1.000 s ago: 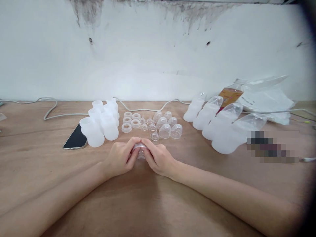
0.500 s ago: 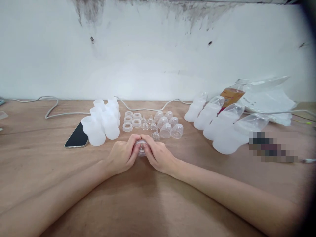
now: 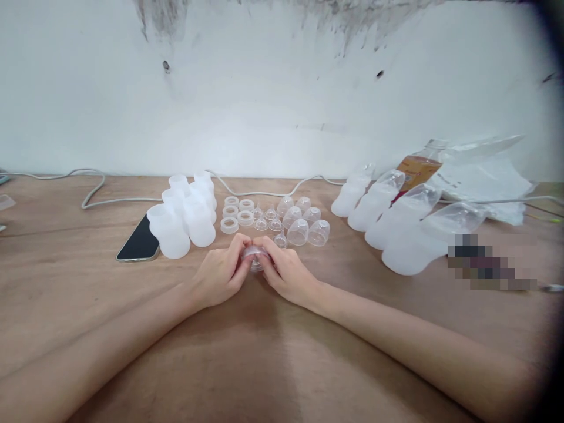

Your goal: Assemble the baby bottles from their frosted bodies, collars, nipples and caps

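Observation:
Between my hands is a small clear nipple piece [image 3: 256, 258], held low over the wooden table. My left hand [image 3: 224, 271] is closed on its left side and my right hand [image 3: 286, 271] on its right, thumbs against the near side. The fingertips behind it are partly hidden. Just beyond are white rings [image 3: 229, 225], several clear nipples [image 3: 279, 239] and several clear domed caps [image 3: 319, 233]. To their left stand frosted white bottles [image 3: 173, 235] without caps.
A dark phone [image 3: 138, 242] lies beside the left bottles. Capped bottles [image 3: 408, 249] stand in a slanting row at the right, before an amber-labelled bottle [image 3: 416, 170] and a plastic bag [image 3: 484, 176]. A white cable [image 3: 264, 194] runs along the wall.
The view has shifted slightly. Both hands keep hold of the clear piece, whose upper surface now looks wider and more tilted between the fingers.

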Tool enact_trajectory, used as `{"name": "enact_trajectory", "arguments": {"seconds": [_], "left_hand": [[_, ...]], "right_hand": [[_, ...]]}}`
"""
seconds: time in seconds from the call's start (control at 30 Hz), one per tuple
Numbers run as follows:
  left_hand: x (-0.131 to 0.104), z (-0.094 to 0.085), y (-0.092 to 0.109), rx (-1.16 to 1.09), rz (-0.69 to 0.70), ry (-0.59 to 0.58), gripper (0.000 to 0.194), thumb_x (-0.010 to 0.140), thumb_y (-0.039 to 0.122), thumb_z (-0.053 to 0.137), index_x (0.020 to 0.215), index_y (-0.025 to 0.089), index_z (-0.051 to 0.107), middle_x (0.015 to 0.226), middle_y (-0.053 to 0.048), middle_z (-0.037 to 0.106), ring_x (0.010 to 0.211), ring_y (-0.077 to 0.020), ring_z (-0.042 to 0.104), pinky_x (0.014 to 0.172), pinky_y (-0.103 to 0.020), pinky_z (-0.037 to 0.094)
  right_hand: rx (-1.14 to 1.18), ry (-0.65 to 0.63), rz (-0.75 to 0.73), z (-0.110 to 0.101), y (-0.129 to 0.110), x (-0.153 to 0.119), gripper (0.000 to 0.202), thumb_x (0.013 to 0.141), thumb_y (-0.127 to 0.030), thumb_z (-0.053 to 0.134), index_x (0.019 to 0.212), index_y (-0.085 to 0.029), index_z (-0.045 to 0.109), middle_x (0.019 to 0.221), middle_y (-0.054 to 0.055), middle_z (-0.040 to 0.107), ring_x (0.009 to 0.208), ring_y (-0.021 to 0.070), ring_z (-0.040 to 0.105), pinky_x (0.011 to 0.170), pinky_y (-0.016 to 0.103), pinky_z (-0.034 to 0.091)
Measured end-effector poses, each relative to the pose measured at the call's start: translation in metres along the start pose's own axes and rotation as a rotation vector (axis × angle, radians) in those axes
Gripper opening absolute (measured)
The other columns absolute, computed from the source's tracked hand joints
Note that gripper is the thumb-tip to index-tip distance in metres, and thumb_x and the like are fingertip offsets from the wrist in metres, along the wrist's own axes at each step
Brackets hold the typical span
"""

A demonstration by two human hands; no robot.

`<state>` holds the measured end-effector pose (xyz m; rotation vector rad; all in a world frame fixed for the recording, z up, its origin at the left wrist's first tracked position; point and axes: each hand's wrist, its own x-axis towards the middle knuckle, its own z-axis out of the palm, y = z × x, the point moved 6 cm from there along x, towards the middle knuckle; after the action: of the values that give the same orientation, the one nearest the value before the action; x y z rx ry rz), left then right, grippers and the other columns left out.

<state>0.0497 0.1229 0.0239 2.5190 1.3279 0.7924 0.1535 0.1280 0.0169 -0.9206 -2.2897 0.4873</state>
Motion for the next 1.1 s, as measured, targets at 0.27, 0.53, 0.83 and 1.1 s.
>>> {"name": "enact_trajectory", "arguments": {"seconds": [0.27,0.53,0.83,1.1], "left_hand": [[-0.0001,0.004,-0.003,-0.022,-0.008,-0.051,0.015,0.084,0.025,0.038,0.096,0.019,0.032,0.055,0.006,0.048,0.041,-0.0105,0.045,0.044,-0.021,0.029],[0.0005,0.0054,-0.0061,0.011,-0.001,-0.011,0.014,0.083,0.023,0.039,0.095,0.019,0.033,0.057,0.006,0.048,0.042,-0.0103,0.046,0.045,-0.021,0.031],[-0.0006,0.0074,-0.0068,0.059,-0.001,-0.042,0.019,0.083,0.027,0.037,0.1,0.019,0.031,0.067,0.003,0.053,0.048,-0.0122,0.049,0.045,-0.021,0.032],[-0.0026,0.0054,-0.006,0.121,0.002,-0.056,0.023,0.075,0.018,0.042,0.096,0.019,0.031,0.057,0.006,0.05,0.046,-0.0137,0.051,0.046,-0.022,0.032]], "right_hand": [[0.073,-0.095,-0.03,-0.0019,-0.0023,0.0005,0.032,0.077,-0.012,0.041,0.108,-0.016,0.033,0.077,0.001,0.054,0.051,0.0086,0.044,0.052,0.021,0.036],[0.089,-0.062,0.03,0.0016,0.0009,0.0007,0.033,0.079,-0.013,0.04,0.111,-0.016,0.03,0.082,0.004,0.057,0.06,0.0104,0.05,0.057,0.022,0.038],[0.157,-0.022,0.094,-0.0013,0.0058,0.0015,0.035,0.077,-0.011,0.039,0.11,-0.018,0.031,0.076,0.001,0.056,0.06,0.0106,0.05,0.055,0.021,0.038],[0.089,-0.036,0.06,0.0006,0.0035,0.0001,0.044,0.072,-0.006,0.042,0.112,-0.019,0.029,0.077,-0.002,0.058,0.052,0.0079,0.045,0.055,0.02,0.037]]}}
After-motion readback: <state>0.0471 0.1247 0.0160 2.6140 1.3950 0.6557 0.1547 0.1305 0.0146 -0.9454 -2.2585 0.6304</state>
